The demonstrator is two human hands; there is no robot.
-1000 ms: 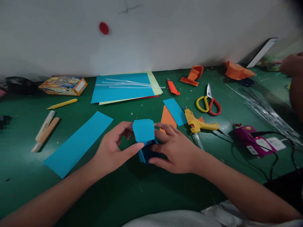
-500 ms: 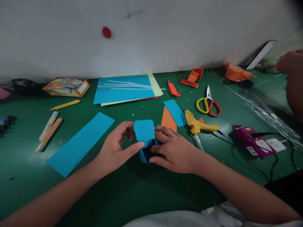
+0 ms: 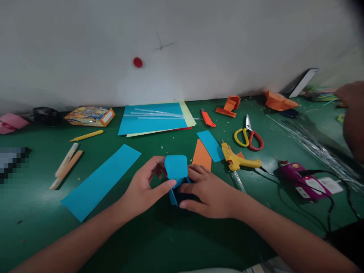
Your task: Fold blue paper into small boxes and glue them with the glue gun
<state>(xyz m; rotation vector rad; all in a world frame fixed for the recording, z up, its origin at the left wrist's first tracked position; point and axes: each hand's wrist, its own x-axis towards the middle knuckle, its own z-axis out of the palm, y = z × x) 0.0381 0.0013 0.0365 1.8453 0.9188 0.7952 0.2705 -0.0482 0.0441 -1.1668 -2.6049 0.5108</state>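
Note:
A folded blue paper piece point(image 3: 176, 166) with a rounded upper flap and an open, box-like lower part is held between both hands. My left hand point(image 3: 148, 185) grips its left side, the thumb pressed at the base of the flap. My right hand point(image 3: 209, 191) is closed round the right side, with some fingers reaching into the lower part, where their tips are partly hidden. Just beyond my right hand lie an orange paper piece point(image 3: 201, 155) and a blue paper strip point(image 3: 211, 146). Beside them rests a yellow glue gun point(image 3: 240, 161).
Scissors point(image 3: 248, 134), an orange cutter point(image 3: 208, 118) and an orange paper model point(image 3: 229, 106) lie farther back. A purple power adapter point(image 3: 301, 182) with cables stands right, near glue sticks point(image 3: 318, 148). A long blue strip point(image 3: 102, 182) and markers point(image 3: 66, 165) lie left. Another person's arm point(image 3: 354, 121) shows far right.
The view has tilted up slightly, so everything sits lower in the picture. Both hands keep their hold on the blue paper piece, with hardly any other movement.

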